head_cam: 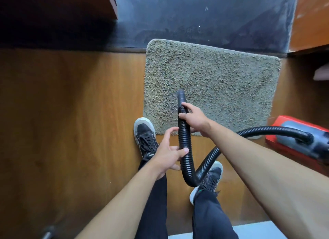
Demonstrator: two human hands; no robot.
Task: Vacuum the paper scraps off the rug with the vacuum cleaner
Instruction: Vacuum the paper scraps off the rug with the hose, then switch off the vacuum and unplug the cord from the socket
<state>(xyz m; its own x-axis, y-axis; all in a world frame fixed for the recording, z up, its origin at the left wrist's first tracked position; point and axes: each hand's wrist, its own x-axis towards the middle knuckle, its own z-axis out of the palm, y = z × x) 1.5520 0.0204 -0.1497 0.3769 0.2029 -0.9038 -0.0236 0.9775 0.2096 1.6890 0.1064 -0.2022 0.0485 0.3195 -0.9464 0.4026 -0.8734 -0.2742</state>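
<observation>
A shaggy grey-beige rug (222, 82) lies on the wooden floor ahead of my feet. A black ribbed vacuum hose (185, 146) loops from the red and grey vacuum cleaner (300, 139) at the right. Its nozzle tip (180, 96) points down at the rug's near-middle part and looks blurred. My right hand (194, 119) grips the hose just behind the nozzle. My left hand (169, 153) wraps the hose lower down, fingers partly curled around it. No paper scraps show on the rug; two tiny white specks (199, 26) lie on the dark floor beyond.
Dark stone floor (195, 21) lies beyond the rug. Wooden furniture stands at the upper left (53, 12) and upper right (313, 21). My two dark sneakers (145, 137) stand at the rug's near edge. Wooden floor (71, 114) stretches to the left.
</observation>
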